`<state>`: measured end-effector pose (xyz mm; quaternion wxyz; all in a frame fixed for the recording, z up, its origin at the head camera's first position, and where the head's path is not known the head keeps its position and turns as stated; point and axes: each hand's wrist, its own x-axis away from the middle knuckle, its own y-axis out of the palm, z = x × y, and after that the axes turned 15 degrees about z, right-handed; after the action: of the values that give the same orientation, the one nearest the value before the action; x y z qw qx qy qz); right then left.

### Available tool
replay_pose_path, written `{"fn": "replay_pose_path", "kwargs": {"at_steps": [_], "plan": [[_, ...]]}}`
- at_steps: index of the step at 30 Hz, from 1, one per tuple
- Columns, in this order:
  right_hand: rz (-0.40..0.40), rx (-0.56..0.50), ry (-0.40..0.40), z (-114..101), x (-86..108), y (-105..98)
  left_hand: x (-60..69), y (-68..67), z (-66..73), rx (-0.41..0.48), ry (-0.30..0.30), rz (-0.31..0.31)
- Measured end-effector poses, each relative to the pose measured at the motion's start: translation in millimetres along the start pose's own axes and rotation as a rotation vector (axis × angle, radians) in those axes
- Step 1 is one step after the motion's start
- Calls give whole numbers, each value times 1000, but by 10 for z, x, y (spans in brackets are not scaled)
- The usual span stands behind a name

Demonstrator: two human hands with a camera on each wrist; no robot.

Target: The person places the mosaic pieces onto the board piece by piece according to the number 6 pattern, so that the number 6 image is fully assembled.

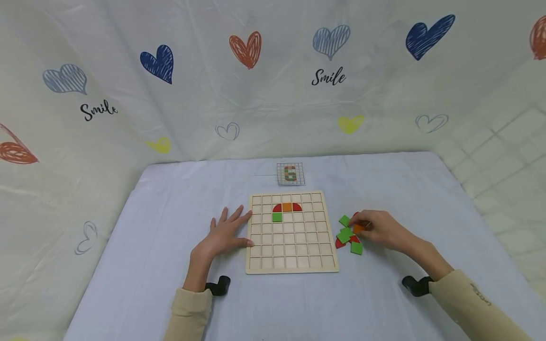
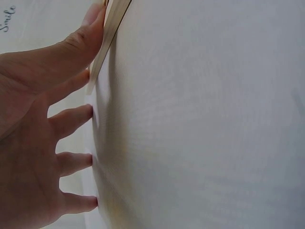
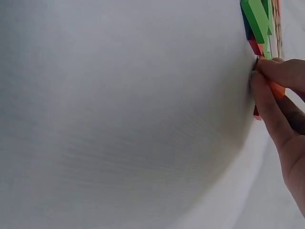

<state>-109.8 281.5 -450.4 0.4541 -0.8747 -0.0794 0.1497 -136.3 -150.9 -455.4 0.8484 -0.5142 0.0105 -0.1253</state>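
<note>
A wooden grid board [image 1: 298, 263] lies flat on the table. Near its top sit an orange square tile [image 1: 287, 207] between two red rounded tiles, and a green square tile [image 1: 277, 217] below the left one. My left hand [image 1: 223, 237], fingers spread, touches the board's left edge with thumb and index finger; the other fingertips rest on the cloth. At the small pile right of the board, my right hand [image 1: 381, 229] pinches an orange tile [image 3: 276, 89] between thumb and fingers. Green tiles [image 1: 344, 235] and red tiles [image 1: 339, 243] lie loose beside it, some overlapping.
Behind the board lies a small pattern card [image 1: 291, 174] with a coloured figure on a grid. White cloth [image 1: 192, 189] covers the table, and a curtain printed with hearts [image 1: 246, 49] hangs at the back. Black wrist mounts [image 1: 218, 286] sit at both cuffs.
</note>
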Motion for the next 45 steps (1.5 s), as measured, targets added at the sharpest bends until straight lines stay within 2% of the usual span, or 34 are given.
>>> {"fn": "replay_pose_path", "kwargs": {"at_steps": [4, 9, 16, 21, 32, 45], "plan": [[4, -36, 28, 10, 3, -15, 0, 7, -2, 1, -2, 3], [15, -66, 102, -9, -3, -32, -1, 8, 4, 0, -2, 6], [-21, -116, 203, -67, -41, -33, -3, 21, -7, 4, 0, 8], [-32, -155, 237, -80, -69, 2, -4, 16, -4, 8, -1, 6], [-20, -205, 210, -148, -160, 138, 2, 1, 4, 13, 3, 2], [0, -276, 234, -384, -355, 348, -12, 11, -29, 11, 6, -1]]}}
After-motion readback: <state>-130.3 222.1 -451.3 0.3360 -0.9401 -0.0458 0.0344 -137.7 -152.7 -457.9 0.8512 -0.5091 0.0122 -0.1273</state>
